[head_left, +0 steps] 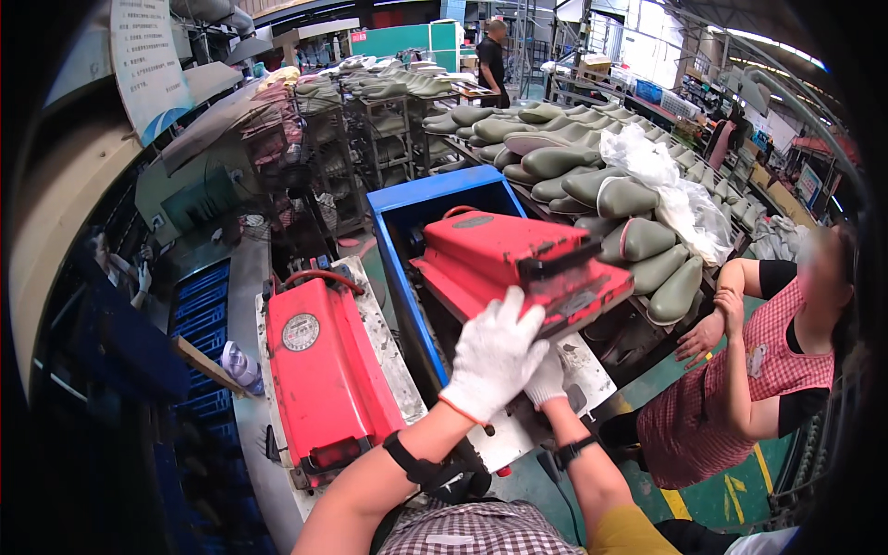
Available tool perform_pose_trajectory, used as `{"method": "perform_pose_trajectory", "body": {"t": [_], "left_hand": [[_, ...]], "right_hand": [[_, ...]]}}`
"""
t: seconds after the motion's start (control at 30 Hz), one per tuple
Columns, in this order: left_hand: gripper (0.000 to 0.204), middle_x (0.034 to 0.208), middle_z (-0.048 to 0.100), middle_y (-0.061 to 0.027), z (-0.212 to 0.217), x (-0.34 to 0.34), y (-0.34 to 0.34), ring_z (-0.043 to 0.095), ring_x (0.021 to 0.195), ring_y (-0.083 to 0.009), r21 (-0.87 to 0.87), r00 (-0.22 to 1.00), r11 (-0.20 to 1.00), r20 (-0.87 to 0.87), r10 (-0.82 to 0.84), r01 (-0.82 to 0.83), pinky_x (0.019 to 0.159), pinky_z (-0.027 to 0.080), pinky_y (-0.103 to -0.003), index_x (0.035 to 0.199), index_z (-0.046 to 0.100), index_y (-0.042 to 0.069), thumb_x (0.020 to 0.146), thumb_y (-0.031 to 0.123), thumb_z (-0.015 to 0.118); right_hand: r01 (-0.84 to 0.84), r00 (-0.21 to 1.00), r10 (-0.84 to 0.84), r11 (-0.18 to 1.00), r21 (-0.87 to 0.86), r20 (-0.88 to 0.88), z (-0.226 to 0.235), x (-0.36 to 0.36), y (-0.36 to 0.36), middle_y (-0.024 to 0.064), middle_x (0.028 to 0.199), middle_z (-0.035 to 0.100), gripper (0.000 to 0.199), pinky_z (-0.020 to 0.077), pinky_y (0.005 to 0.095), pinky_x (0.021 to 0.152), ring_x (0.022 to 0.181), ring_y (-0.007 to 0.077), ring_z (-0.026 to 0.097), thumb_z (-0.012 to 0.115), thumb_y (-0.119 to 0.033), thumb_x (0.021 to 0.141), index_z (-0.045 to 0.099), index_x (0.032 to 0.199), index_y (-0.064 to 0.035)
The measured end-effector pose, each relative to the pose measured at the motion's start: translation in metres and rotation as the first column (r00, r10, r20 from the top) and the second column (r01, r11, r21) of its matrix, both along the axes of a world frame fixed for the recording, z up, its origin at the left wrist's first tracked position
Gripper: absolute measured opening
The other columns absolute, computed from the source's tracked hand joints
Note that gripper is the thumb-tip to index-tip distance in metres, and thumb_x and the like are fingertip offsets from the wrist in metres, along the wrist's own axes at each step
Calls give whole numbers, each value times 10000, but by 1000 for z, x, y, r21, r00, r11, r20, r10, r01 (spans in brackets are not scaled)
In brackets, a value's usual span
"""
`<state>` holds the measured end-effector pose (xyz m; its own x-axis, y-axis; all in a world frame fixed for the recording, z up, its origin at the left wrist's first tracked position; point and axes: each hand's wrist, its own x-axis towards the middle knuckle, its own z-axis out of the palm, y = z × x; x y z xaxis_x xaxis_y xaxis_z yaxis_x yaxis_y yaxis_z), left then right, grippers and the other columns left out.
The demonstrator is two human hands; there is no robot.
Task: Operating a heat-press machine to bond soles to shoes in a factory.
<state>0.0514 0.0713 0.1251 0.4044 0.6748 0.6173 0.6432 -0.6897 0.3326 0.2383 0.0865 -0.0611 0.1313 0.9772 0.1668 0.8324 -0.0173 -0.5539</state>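
Observation:
A red metal cover (499, 245) with a dark bar across its near end sits tilted over the blue-sided machine (449, 185). My left hand (490, 356), in a white knit glove, lies against the cover's near edge with its fingers stretched out onto it. Just right of it, my right hand (548, 379), also gloved, is close below the same edge. Its fingers are hidden behind the left hand and the cover. To the left, a second red cover (324, 370) with a round plate rests on a pale, worn base (393, 351).
Many olive-green shoe-shaped pieces (629, 196) are stacked at the right rear, with white plastic film (647, 171) on them. A person in a checked apron (786, 342) stands close at right. A purple-white roll (242, 365) sits left beside blue slats (203, 314).

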Motion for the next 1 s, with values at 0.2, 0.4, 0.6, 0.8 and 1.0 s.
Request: {"method": "perform_pose_trajectory", "body": {"t": [0.2,0.4,0.6,0.8,1.0], "left_hand": [[330,1246,687,-179,58,-27,43,678,1159,-372,32,963,999,268,24,-34,999,554,-447,1246,738,125,938,244,757],[515,1490,581,-233,61,-36,59,577,1366,-410,26,918,995,390,75,-92,1166,455,-452,1513,582,105,1017,202,681],[771,1649,419,-300,-25,-84,1,437,1539,-385,-453,733,856,666,138,251,1249,373,-428,1677,271,-1,1033,185,651],[895,1723,274,-312,-107,-139,-84,354,1587,-352,-732,598,411,681,422,543,1283,312,-421,1717,110,2,1059,301,638],[886,1550,584,-91,-130,-184,-168,570,1423,-291,-459,102,520,812,574,720,1244,432,-497,1597,440,43,873,358,842]], "right_hand": [[86,906,-61,995,-41,420,-18,-30,53,229,1549,507,841,544,557,1014,1281,438,607,837,-473,783,541,1559,-338],[52,998,-46,987,-154,46,-4,7,67,290,1314,661,798,526,497,1084,1216,430,661,801,-421,791,587,1549,-290],[-188,158,-95,974,-125,-983,5,1,-5,147,1536,594,706,475,347,1152,1356,244,611,647,-180,982,429,1629,4],[-444,-55,-132,891,-94,-990,40,-64,-101,160,1650,460,841,443,427,1222,1484,290,502,706,-272,987,305,1681,-17],[-572,34,-104,813,-104,-994,69,-161,-151,167,1690,401,675,312,399,1297,1540,266,415,537,-279,1113,293,1690,-26]]}}
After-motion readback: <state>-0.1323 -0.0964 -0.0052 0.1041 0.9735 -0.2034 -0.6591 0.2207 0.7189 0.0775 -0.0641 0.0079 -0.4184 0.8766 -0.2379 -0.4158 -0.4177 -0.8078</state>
